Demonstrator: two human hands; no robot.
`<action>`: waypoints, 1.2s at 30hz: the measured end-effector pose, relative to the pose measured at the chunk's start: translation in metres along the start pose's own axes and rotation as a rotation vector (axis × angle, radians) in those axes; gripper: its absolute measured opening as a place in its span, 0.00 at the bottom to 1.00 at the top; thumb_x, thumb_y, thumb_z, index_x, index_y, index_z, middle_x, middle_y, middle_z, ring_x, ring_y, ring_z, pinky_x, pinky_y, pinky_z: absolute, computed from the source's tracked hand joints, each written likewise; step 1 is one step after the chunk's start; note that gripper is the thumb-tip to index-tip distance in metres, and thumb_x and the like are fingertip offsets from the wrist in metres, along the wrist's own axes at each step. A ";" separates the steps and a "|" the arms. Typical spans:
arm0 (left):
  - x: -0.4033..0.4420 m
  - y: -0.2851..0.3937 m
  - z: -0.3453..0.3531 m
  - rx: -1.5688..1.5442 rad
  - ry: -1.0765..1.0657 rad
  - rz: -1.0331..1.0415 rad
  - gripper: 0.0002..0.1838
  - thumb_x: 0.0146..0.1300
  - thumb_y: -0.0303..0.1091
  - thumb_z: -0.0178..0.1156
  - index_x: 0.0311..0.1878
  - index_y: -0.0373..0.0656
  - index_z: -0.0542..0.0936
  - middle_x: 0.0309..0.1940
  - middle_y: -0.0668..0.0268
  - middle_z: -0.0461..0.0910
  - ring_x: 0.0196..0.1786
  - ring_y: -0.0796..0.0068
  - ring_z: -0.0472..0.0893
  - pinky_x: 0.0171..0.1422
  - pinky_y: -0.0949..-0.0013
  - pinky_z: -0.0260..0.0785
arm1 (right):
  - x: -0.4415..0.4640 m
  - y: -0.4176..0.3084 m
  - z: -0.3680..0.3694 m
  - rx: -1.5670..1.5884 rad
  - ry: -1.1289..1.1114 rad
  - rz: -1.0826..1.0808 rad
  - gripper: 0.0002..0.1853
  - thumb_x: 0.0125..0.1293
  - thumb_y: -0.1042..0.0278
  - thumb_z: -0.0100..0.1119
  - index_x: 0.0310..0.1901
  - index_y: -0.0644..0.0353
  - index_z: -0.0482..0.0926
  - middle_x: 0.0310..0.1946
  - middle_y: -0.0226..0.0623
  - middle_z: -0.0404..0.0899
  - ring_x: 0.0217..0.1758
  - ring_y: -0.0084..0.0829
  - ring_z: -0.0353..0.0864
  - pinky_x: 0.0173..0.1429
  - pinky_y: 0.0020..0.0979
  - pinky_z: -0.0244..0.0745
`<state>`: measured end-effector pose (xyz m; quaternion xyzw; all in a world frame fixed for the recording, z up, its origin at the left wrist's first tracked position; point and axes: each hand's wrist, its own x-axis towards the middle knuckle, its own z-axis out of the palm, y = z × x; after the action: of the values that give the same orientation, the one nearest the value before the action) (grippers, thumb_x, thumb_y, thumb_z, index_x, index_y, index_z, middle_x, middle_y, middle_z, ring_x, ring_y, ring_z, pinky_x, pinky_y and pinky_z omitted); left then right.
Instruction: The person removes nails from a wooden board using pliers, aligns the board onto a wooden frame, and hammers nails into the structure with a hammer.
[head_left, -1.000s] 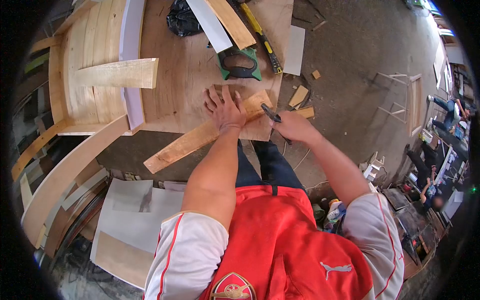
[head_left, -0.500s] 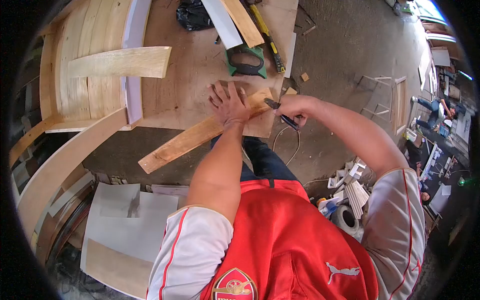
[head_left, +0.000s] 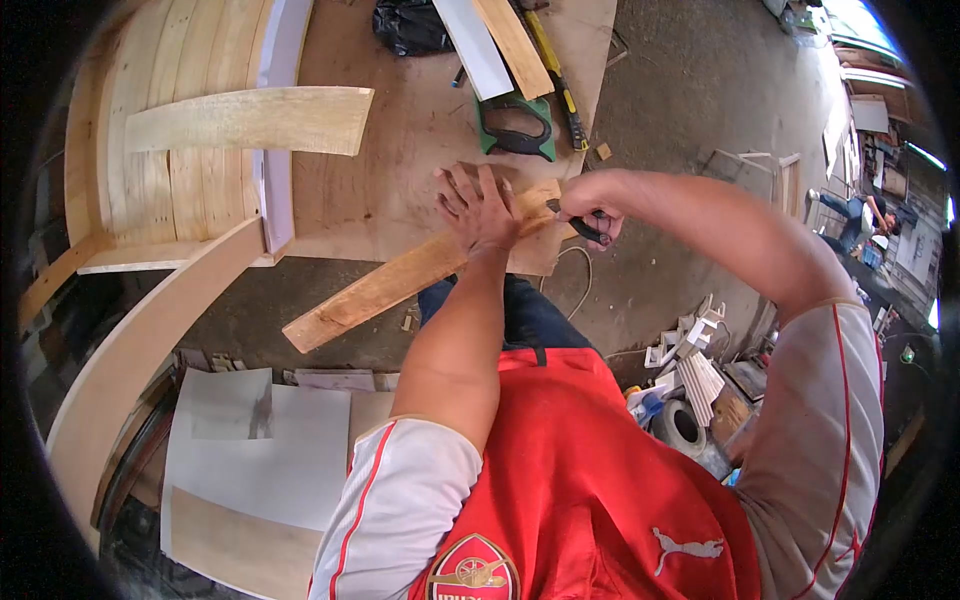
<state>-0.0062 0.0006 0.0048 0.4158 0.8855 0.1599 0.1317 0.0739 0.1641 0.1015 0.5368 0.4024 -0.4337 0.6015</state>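
Note:
A wooden strip (head_left: 375, 291) lies slantwise over the near edge of the plywood table (head_left: 400, 130), its lower left end sticking out past it. My left hand (head_left: 480, 212) presses on the strip near its upper part, fingers spread. At the strip's right end my right hand (head_left: 597, 205) is closed around a dark-handled tool (head_left: 590, 231), probably pliers or pincers. The jaws touch or nearly touch the wood; what is between them is too small to tell.
A green-handled saw (head_left: 517, 130), a yellow-black tool (head_left: 568, 95), two strips and a black bag (head_left: 412, 27) lie beyond my hands. A wooden frame (head_left: 190, 190) stands at the left. Another person (head_left: 858, 218) is far off at the right.
My right hand has turned and its elbow has swung up and outward, tilting the tool. My left hand still presses on the strip. The view has shifted slightly.

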 end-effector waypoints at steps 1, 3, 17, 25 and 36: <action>-0.001 0.000 -0.001 -0.003 -0.004 0.001 0.26 0.71 0.50 0.56 0.68 0.50 0.73 0.77 0.49 0.55 0.83 0.37 0.46 0.78 0.32 0.47 | 0.001 -0.004 0.000 -0.041 -0.008 0.016 0.20 0.78 0.54 0.48 0.41 0.67 0.75 0.27 0.47 0.82 0.27 0.41 0.86 0.31 0.49 0.84; 0.000 0.000 -0.002 -0.010 -0.008 0.001 0.26 0.71 0.50 0.57 0.68 0.50 0.72 0.77 0.48 0.55 0.83 0.36 0.46 0.78 0.32 0.46 | 0.004 -0.008 -0.004 -0.110 -0.033 0.025 0.21 0.78 0.53 0.48 0.40 0.66 0.76 0.27 0.45 0.82 0.27 0.40 0.86 0.31 0.47 0.83; -0.001 0.000 0.000 -0.021 0.026 0.002 0.25 0.69 0.50 0.59 0.65 0.50 0.75 0.77 0.47 0.56 0.83 0.37 0.47 0.77 0.31 0.48 | -0.032 0.021 0.007 -0.078 0.147 -0.312 0.07 0.59 0.76 0.68 0.37 0.67 0.82 0.20 0.41 0.81 0.19 0.33 0.83 0.20 0.37 0.76; 0.000 0.002 0.001 0.030 0.055 0.016 0.26 0.69 0.51 0.59 0.65 0.49 0.76 0.76 0.48 0.57 0.82 0.37 0.48 0.76 0.31 0.49 | 0.026 0.082 -0.011 0.148 -0.079 -0.549 0.09 0.60 0.70 0.68 0.37 0.64 0.78 0.24 0.39 0.82 0.23 0.31 0.85 0.22 0.34 0.79; -0.002 0.004 0.005 0.078 0.088 0.022 0.27 0.68 0.52 0.58 0.66 0.49 0.75 0.75 0.48 0.59 0.81 0.36 0.50 0.76 0.31 0.49 | 0.097 0.120 0.060 0.623 -0.135 -0.794 0.19 0.79 0.50 0.55 0.47 0.62 0.78 0.31 0.37 0.85 0.30 0.29 0.86 0.31 0.32 0.82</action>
<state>-0.0007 0.0020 0.0022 0.4226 0.8915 0.1451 0.0745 0.2183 0.1018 0.0508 0.4671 0.3870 -0.7621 0.2261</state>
